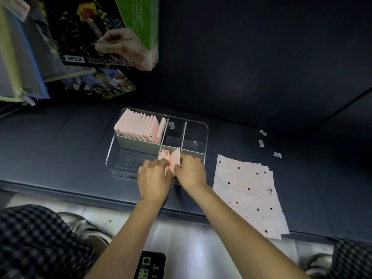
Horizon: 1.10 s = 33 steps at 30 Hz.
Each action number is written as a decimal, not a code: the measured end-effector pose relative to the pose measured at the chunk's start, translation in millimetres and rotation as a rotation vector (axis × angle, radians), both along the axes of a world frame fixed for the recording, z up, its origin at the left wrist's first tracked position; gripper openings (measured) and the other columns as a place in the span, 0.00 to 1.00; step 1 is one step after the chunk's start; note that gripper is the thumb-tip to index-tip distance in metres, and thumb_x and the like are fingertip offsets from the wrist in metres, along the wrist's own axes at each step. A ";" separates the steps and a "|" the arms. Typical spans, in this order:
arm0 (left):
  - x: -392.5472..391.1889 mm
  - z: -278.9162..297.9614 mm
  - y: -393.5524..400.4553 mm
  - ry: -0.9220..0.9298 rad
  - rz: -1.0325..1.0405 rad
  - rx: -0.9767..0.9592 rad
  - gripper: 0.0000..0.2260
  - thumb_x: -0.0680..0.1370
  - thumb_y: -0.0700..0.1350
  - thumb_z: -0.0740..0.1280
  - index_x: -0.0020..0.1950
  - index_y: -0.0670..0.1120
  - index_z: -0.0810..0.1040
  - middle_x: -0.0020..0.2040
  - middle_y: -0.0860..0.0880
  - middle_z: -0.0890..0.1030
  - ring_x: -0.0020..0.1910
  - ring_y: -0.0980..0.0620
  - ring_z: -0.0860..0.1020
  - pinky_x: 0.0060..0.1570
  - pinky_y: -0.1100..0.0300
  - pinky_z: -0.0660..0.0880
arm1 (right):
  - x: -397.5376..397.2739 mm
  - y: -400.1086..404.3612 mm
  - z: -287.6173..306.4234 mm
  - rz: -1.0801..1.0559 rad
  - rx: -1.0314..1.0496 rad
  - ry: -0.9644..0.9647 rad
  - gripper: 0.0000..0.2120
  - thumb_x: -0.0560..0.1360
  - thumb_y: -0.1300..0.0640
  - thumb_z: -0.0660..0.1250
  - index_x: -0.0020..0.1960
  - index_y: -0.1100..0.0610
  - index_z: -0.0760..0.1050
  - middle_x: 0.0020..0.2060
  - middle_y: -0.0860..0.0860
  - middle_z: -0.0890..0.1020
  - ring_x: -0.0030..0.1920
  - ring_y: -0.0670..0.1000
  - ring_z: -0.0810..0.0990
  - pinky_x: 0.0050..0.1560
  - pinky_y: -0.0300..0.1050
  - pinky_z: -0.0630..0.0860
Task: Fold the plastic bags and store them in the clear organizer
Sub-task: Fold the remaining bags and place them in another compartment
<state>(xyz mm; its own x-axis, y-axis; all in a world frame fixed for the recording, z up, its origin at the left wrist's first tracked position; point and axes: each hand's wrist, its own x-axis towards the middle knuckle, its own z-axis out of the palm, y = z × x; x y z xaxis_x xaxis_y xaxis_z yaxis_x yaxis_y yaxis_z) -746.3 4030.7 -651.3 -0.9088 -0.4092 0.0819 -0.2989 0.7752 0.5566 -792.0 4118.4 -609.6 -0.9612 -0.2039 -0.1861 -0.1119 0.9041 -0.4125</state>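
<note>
hands meet at the bench's front edge: left hand (154,181) and right hand (191,171) pinch a folded pink bag (174,161) into the clear organizer (198,125)'s front compartment. best to press it upright against its neighbours; flat bags (247,194) wait just right.

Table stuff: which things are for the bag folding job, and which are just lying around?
For the job:
- organizer
- folded bags in its back-left compartment
- folded bag going in, held by left hand and right hand
- flat bags to the right

Just lying about:
- three small labels
- boxes, back left
- zip pouches
</note>
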 end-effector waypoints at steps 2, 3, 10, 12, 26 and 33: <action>2.2 -1.5 1.3 0.019 0.006 0.022 0.09 0.73 0.42 0.69 0.53 0.45 0.81 0.46 0.44 0.83 0.48 0.42 0.74 0.49 0.51 0.67 | -0.9 -4.4 -1.0 -0.010 0.001 -0.007 0.11 0.76 0.62 0.60 0.58 0.61 0.72 0.50 0.60 0.81 0.50 0.61 0.80 0.45 0.49 0.77; 3.3 -2.1 2.1 0.026 0.012 0.033 0.09 0.73 0.42 0.69 0.53 0.45 0.81 0.45 0.44 0.82 0.48 0.42 0.74 0.48 0.50 0.68 | -0.2 -5.2 -1.8 -0.015 -0.005 -0.006 0.12 0.77 0.61 0.61 0.59 0.62 0.69 0.50 0.60 0.81 0.50 0.62 0.80 0.45 0.50 0.77; 5.9 -4.1 3.9 0.065 0.021 0.086 0.07 0.73 0.41 0.70 0.49 0.47 0.82 0.43 0.46 0.82 0.46 0.43 0.74 0.46 0.53 0.65 | 3.2 0.1 -10.5 -0.043 0.039 0.019 0.10 0.79 0.55 0.61 0.52 0.60 0.77 0.49 0.59 0.82 0.50 0.61 0.79 0.41 0.46 0.72; 6.1 -4.4 3.8 0.090 0.025 0.108 0.05 0.74 0.42 0.70 0.49 0.48 0.82 0.43 0.47 0.82 0.46 0.44 0.74 0.46 0.53 0.65 | 0.0 -0.9 -12.0 -0.082 0.022 0.002 0.10 0.78 0.55 0.60 0.51 0.58 0.78 0.48 0.57 0.82 0.50 0.59 0.80 0.41 0.45 0.73; 6.4 10.5 25.6 0.189 -0.020 0.065 0.10 0.71 0.42 0.73 0.52 0.45 0.81 0.49 0.44 0.76 0.50 0.42 0.72 0.50 0.49 0.68 | 39.7 128.3 -23.4 0.026 -0.269 0.114 0.08 0.78 0.55 0.64 0.56 0.55 0.76 0.53 0.48 0.78 0.53 0.48 0.76 0.54 0.38 0.71; 27.5 -6.2 113.6 -0.077 -0.742 0.141 0.17 0.76 0.49 0.68 0.64 0.50 0.75 0.65 0.54 0.74 0.64 0.52 0.71 0.57 0.63 0.68 | 75.1 271.9 -53.1 0.043 0.062 -0.119 0.39 0.73 0.44 0.68 0.76 0.50 0.53 0.75 0.42 0.53 0.75 0.43 0.51 0.71 0.34 0.48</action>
<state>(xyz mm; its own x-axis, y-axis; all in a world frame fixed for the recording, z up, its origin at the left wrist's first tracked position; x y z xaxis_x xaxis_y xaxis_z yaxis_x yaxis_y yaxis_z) -718.8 4144.3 -657.5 -0.9509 0.3096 -0.0005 0.2313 0.7114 0.6636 -716.9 4390.2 -662.7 -0.9223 -0.2286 -0.3116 -0.1044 0.9236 -0.3689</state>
